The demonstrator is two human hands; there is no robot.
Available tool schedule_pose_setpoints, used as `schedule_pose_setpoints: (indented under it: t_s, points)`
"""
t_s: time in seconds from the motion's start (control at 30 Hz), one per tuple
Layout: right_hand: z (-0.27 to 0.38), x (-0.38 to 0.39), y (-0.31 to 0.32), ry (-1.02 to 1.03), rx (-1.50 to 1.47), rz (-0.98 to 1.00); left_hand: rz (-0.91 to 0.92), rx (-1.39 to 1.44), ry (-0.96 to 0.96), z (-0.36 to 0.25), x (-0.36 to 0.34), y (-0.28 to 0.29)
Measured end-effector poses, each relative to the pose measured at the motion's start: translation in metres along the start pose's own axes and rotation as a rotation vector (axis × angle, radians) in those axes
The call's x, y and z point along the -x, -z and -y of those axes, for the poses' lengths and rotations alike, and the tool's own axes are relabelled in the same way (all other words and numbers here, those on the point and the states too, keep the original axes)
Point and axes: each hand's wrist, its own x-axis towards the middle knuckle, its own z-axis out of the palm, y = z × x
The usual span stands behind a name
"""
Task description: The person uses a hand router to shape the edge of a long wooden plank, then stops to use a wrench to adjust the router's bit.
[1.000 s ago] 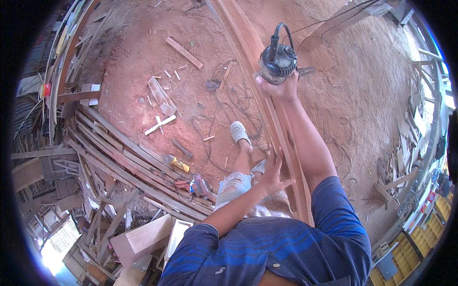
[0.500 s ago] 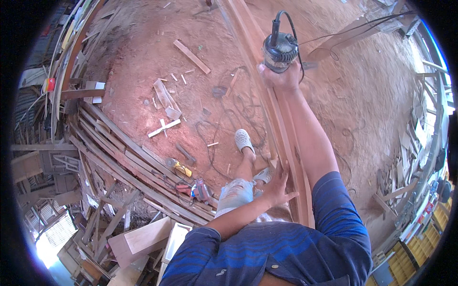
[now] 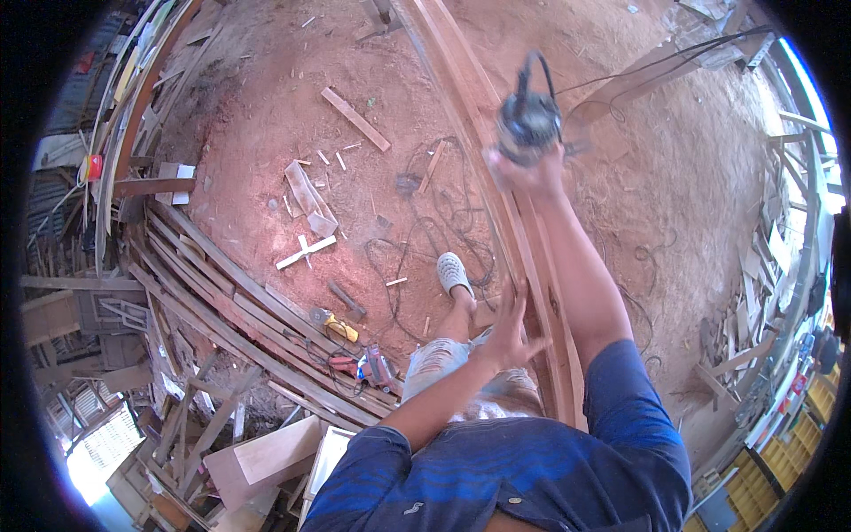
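Right hand [image 3: 532,173] up near the far stretch of the board [image 3: 464,75], fingers wrapped round the body of a black power tool [image 3: 529,117]. Tool motion-blurred; its underside hidden by hand and housing, so contact with the wood cannot be told. Cord loops up from its top. Board runs from the upper edge, cut off there, down to the person's shirt [image 3: 505,461], which hides or meets its near end. Left hand [image 3: 507,335] by the board's left edge near the lap, fingers spread wide, holding nothing visible; touching or just above, cannot tell. Left shoe [image 3: 452,273] plain on the dirt floor [image 3: 239,106]; the other lost behind hand and board. Yellow tool [image 3: 341,329] and red tool [image 3: 378,369] at left, details too small
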Motion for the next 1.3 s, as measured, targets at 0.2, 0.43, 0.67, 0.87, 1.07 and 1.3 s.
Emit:
schedule_pose_setpoints:
  t_s: [0.2,0.43,0.67,0.87,1.07,1.3]
  points:
    - [-0.037,0.123,0.044,-0.095,-0.111,0.061,-0.005,0.093,-0.041,0.028,-0.067,0.053]
    - [-0.041,0.143,0.043,-0.045,0.007,0.138,0.042,0.123,-0.027,0.029,-0.081,0.065]
    - [-0.02,0.05,0.011,-0.047,-0.219,-0.01,0.058,0.059,-0.041,0.021,-0.082,0.067]
    - [-0.011,-0.022,-0.018,0.048,-0.205,-0.01,0.042,0.021,-0.025,0.019,-0.079,0.065]
    - [-0.017,-0.07,-0.035,0.068,-0.21,-0.007,0.044,0.018,-0.038,0.021,-0.079,0.062]
    - [-0.008,-0.103,-0.053,0.036,-0.421,0.017,0.099,0.026,0.007,0.028,-0.077,0.058]
